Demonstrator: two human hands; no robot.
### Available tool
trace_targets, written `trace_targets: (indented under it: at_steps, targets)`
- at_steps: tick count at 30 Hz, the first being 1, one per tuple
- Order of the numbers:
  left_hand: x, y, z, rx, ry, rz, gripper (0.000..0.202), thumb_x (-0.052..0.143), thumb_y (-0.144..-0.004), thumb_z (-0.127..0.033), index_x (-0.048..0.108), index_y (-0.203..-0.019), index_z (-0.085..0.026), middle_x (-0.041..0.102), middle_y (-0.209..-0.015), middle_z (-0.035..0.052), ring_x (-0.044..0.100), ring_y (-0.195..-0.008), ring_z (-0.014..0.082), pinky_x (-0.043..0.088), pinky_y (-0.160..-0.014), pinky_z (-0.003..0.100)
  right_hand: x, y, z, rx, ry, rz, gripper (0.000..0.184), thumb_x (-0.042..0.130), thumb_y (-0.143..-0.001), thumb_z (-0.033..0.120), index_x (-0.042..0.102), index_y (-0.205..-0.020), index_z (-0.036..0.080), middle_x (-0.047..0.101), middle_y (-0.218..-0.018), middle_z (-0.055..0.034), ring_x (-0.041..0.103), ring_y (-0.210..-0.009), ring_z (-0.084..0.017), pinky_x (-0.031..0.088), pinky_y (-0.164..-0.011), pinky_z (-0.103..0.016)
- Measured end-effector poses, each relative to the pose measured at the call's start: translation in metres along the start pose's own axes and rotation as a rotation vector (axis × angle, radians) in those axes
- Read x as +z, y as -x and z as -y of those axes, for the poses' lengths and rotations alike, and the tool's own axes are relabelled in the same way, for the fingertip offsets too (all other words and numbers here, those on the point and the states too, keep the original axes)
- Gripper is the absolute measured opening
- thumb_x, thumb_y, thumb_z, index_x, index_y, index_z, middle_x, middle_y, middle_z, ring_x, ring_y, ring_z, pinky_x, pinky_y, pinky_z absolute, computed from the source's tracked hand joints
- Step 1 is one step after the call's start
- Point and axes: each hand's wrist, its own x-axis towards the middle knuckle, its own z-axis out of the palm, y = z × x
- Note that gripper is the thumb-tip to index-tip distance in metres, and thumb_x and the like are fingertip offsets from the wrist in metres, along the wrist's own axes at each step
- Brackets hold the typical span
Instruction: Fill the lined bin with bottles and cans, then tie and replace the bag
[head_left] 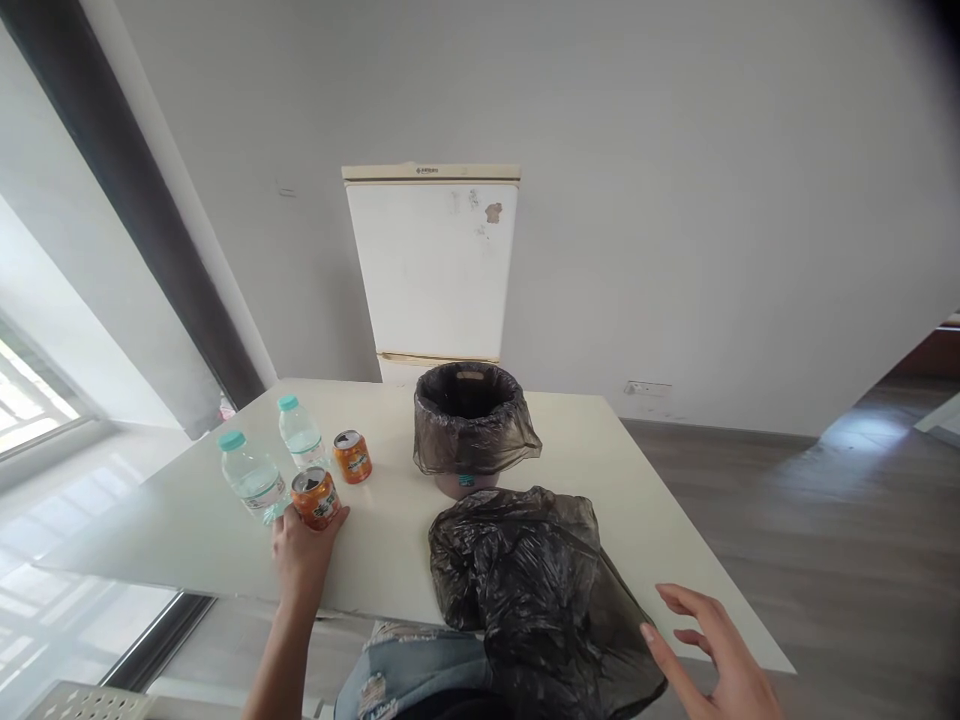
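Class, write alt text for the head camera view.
A person's left hand grips an orange can on a white table, beside two bottles, another can and a lined bin. The right hand hovers open near a black bag.

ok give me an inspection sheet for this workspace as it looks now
surface: white rectangular table, near edge toward the person
job's things: orange drink can upright, gripped by the left hand; loose crumpled black plastic bag hanging over the table's near edge
clutter: second orange can, two clear water bottles with teal caps, small round bin lined with a black bag
grippers: left hand closed around the can; right hand open, fingers spread, beside the loose bag, touching nothing that I can see
cables: nothing seen
surroundings: white fridge against a pale wall, wood-look floor, window at left
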Motion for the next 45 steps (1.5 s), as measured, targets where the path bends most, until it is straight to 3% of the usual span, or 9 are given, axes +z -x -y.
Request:
trace_targets:
  at_steps: [6, 10, 14, 19, 23, 26, 34, 37, 45]
  targets:
    - [-0.001, 0.005, -0.003, -0.005, 0.055, 0.004, 0.085, 0.078, -0.071, -0.065, 0.045, -0.133, -0.018, 0.057, -0.126, 0.0174, 0.055, -0.128, 0.0418, 0.049, -0.103, 0.056, 0.008, -0.004, -0.020, 0.059, -0.006, 0.097, 0.048, 0.065, -0.091, 0.060, 0.061, -0.129, 0.030, 0.069, -0.126, -0.0120, 0.076, -0.091, -0.026, 0.064, -0.064, -0.029]
    - [-0.005, 0.015, -0.007, 0.098, 0.137, -0.236, 0.105, 0.083, -0.067, -0.067, 0.039, -0.146, -0.013, 0.051, -0.137, 0.0225, 0.042, -0.141, 0.0429, 0.041, -0.113, 0.059, 0.015, -0.011, -0.017, 0.118, -0.006, 0.128, 0.051, 0.063, -0.092, 0.060, 0.059, -0.134, 0.030, 0.072, -0.122, -0.0132, 0.077, -0.089, -0.027, 0.064, -0.063, -0.031]
    - [-0.015, 0.047, -0.027, 0.437, 0.259, -0.432, 0.054, 0.069, -0.091, -0.052, 0.056, -0.128, -0.015, 0.059, -0.126, 0.0179, 0.054, -0.128, 0.0350, 0.043, -0.112, 0.054, 0.023, -0.021, -0.004, -0.040, 0.034, 0.039, 0.044, 0.058, -0.096, 0.057, 0.059, -0.131, 0.031, 0.072, -0.121, -0.0127, 0.076, -0.092, -0.028, 0.064, -0.067, -0.034]
    - [-0.006, 0.119, -0.073, 0.856, 0.302, 0.208, 0.014, 0.053, -0.103, -0.028, 0.066, -0.104, -0.024, 0.069, -0.105, 0.0068, 0.065, -0.101, 0.0218, 0.052, -0.095, 0.036, 0.037, -0.048, 0.005, -0.140, 0.082, 0.100, 0.048, 0.044, -0.104, 0.046, 0.046, -0.151, 0.035, 0.061, -0.143, -0.0122, 0.068, -0.121, -0.031, 0.064, -0.084, -0.040]
    - [0.024, 0.152, -0.089, 0.726, 0.199, 0.370, 0.043, 0.058, -0.096, -0.024, 0.058, -0.140, -0.023, 0.065, -0.132, 0.0103, 0.059, -0.123, 0.0281, 0.049, -0.106, 0.046, 0.051, -0.071, 0.010, -0.129, 0.041, 0.222, 0.054, 0.049, -0.099, 0.037, 0.048, -0.153, 0.035, 0.061, -0.145, -0.0097, 0.068, -0.119, -0.029, 0.062, -0.088, -0.040]
    - [0.038, 0.151, -0.086, 0.620, 0.127, 0.355, 0.043, 0.061, -0.088, -0.019, 0.066, -0.130, -0.021, 0.064, -0.134, 0.0126, 0.057, -0.125, 0.0331, 0.046, -0.107, 0.053, 0.054, -0.081, 0.015, -0.141, -0.063, 0.308, 0.027, 0.053, -0.096, 0.033, 0.075, -0.111, 0.027, 0.074, -0.116, -0.0081, 0.072, -0.095, -0.024, 0.059, -0.082, -0.035]
    - [0.019, 0.127, -0.086, 0.484, 0.493, 0.481, 0.023, 0.045, -0.102, -0.037, 0.064, -0.105, -0.024, 0.070, -0.087, 0.0027, 0.069, -0.077, 0.0207, 0.053, -0.075, 0.030, 0.020, -0.096, 0.018, 0.072, -0.442, -0.160, 0.030, 0.057, -0.096, 0.049, 0.064, -0.103, 0.021, 0.070, -0.128, -0.0128, 0.066, -0.115, -0.026, 0.054, -0.090, -0.035]
    - [0.014, 0.128, -0.094, 0.401, 0.548, 0.476, 0.032, 0.042, -0.104, -0.048, 0.062, -0.105, -0.023, 0.058, -0.063, -0.0039, 0.056, -0.053, 0.0163, 0.045, -0.060, 0.025, 0.004, -0.095, 0.027, 0.148, -0.452, -0.252, 0.034, 0.061, -0.094, 0.054, 0.062, -0.104, 0.022, 0.072, -0.102, -0.0081, 0.067, -0.087, -0.022, 0.052, -0.071, -0.029]
    - [0.009, 0.137, -0.108, 0.386, 0.546, 0.301, 0.035, 0.039, -0.106, -0.047, 0.063, -0.109, -0.022, 0.066, -0.081, 0.0028, 0.065, -0.073, 0.0203, 0.050, -0.071, 0.029, -0.032, -0.082, 0.050, 0.469, -0.772, -0.233, 0.034, 0.074, -0.084, 0.052, 0.063, -0.103, 0.026, 0.064, -0.075, 0.0020, 0.057, -0.059, -0.017, 0.045, -0.051, -0.026]
